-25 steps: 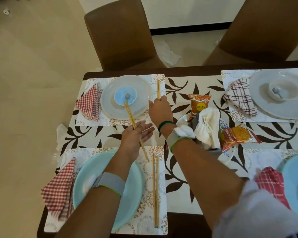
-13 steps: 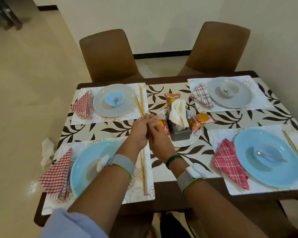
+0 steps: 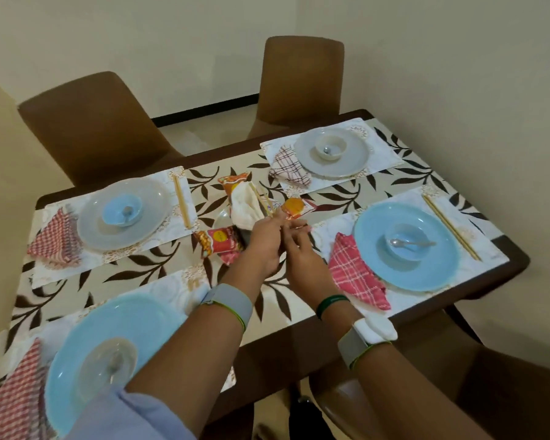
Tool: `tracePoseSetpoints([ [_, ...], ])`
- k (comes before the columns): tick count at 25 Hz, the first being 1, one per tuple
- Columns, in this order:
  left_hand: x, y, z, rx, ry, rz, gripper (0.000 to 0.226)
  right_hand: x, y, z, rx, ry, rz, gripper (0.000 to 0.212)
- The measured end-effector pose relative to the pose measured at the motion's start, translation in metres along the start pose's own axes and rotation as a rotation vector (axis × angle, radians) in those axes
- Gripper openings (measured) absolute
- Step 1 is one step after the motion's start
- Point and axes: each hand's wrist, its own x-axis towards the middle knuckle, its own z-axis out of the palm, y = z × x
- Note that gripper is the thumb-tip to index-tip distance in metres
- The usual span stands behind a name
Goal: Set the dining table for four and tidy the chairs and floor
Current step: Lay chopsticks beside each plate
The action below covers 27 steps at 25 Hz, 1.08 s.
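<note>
1. Where both hands meet just in front of the white napkin stack [image 3: 245, 206], the left hand [image 3: 264, 246] has its fingers curled round the lower end of a loose pair of chopsticks [image 3: 265, 203]. Their tips slant up across the stack's right side.
2. The right hand [image 3: 300, 254] lies against the left one, with its fingers reaching toward the same sticks. Blur hides whether it pinches them or only touches them.
3. Left of the stack and farther back, a grey plate [image 3: 89, 230] carries a blue bowl [image 3: 121, 211] with a spoon in it. A second chopstick pair [image 3: 182, 201] lies flat between that plate and the stack.
4. Right of the stack and farther back, another grey plate [image 3: 356, 157] holds a white bowl [image 3: 328, 147].
5. Right of the stack and nearer, a red checked cloth [image 3: 356, 274] lies between the stack and a blue plate [image 3: 369, 242]. A third chopstick pair [image 3: 451, 228] lies on that plate's side away from the stack.
6. Left of the stack and nearest the camera, a second blue plate [image 3: 146, 319] is partly covered by the left forearm.
7. Snack packets sit round the stack: one at its front left [image 3: 219, 241], one to its right [image 3: 296, 208] and one behind it [image 3: 234, 182].
</note>
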Motion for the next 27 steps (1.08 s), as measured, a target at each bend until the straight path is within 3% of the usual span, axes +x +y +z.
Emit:
tracePoseSetpoints([
  [4,0.063,0.004,0.062,0.237,-0.035,0.042,0.029,0.054,0.088,-0.038,-0.003,0.121,0.214,0.075],
  [6,0.099,0.01,0.082,0.384,0.017,0.16,0.025,0.092,0.143,-0.048,0.005,0.183,0.322,0.066],
  [9,0.159,0.018,0.103,0.816,0.035,0.362,0.043,0.156,0.23,-0.051,0.004,0.279,0.359,0.055],
  [15,0.273,0.033,0.137,1.471,-0.019,0.71,0.044,0.263,0.343,-0.036,-0.149,0.172,0.451,0.056],
  [18,0.311,0.041,0.15,1.734,-0.085,0.78,0.049,0.293,0.379,-0.027,-0.178,0.14,0.472,0.055],
  [27,0.354,0.032,0.153,1.673,-0.045,0.879,0.04,0.342,0.444,-0.022,-0.37,0.064,0.322,0.051],
])
